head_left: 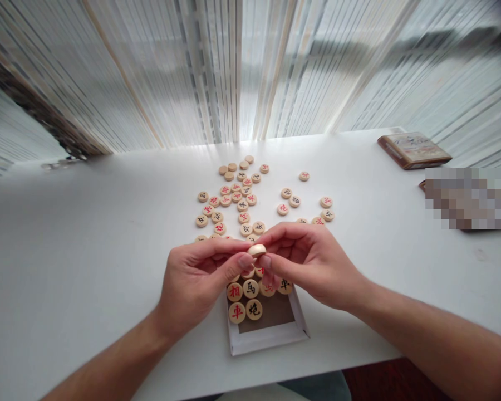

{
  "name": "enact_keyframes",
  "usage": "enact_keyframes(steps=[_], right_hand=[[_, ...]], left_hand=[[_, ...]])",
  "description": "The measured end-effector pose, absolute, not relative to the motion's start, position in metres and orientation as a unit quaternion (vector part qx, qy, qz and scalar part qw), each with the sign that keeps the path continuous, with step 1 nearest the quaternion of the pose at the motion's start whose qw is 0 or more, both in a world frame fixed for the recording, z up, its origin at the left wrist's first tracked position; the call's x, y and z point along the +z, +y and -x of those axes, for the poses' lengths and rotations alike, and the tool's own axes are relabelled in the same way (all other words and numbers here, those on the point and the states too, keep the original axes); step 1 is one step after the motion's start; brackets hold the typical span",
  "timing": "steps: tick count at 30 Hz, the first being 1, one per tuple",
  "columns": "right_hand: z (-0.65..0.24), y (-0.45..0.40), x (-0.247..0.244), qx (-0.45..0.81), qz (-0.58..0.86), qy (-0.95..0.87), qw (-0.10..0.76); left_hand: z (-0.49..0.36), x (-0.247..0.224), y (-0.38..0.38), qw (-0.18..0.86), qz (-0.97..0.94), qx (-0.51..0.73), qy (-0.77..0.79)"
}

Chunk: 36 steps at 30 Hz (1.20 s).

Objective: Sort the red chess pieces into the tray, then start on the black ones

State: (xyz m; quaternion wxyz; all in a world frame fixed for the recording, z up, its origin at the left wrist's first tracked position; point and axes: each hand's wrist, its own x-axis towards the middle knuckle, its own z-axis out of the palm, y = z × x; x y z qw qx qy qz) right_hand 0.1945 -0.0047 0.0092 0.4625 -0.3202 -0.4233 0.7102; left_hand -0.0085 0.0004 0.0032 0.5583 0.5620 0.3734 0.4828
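Note:
One round wooden piece (256,250) is pinched between the fingertips of my left hand (206,273) and my right hand (311,264). Its written face cannot be made out. Just below is a white open box (271,338) with a brown inside. Rows of round pieces with red or black characters lie in it, the lowest row holding a red piece (236,312) and a black piece (254,309) at its left. My hands partly cover the upper rows.
Many loose pieces (236,196) are scattered on the white table (108,239) beyond my hands. A flat brown box (415,150) lies at the back right, with a blurred-out item (470,199) near it. Striped curtains (217,67) hang behind the table.

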Motion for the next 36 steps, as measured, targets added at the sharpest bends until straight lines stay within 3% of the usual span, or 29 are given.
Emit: enact_keyframes(steps=[8, 16, 21, 23, 29, 36], right_hand=[[-0.197, -0.008, 0.004, 0.605, 0.343, -0.520, 0.496], [-0.197, -0.009, 0.000, 0.571, 0.348, -0.540, 0.512], [-0.198, -0.006, -0.002, 0.552, 0.351, -0.566, 0.502], [-0.199, -0.005, -0.002, 0.494, 0.355, -0.618, 0.499], [-0.204, -0.003, -0.001, 0.146, 0.341, -0.812, 0.451], [-0.204, -0.005, 0.002, 0.069, 0.354, -0.846, 0.393]], left_hand=[[0.008, 0.005, 0.003, 0.603, -0.519, 0.470, 0.382], [0.009, 0.000, -0.002, 0.545, -0.547, 0.500, 0.393], [0.009, 0.003, 0.002, 0.598, -0.507, 0.487, 0.384], [0.009, 0.004, 0.004, 0.610, -0.498, 0.482, 0.384], [0.010, 0.000, 0.006, 0.613, -0.495, 0.470, 0.396], [0.010, -0.001, 0.005, 0.580, -0.528, 0.469, 0.407]])
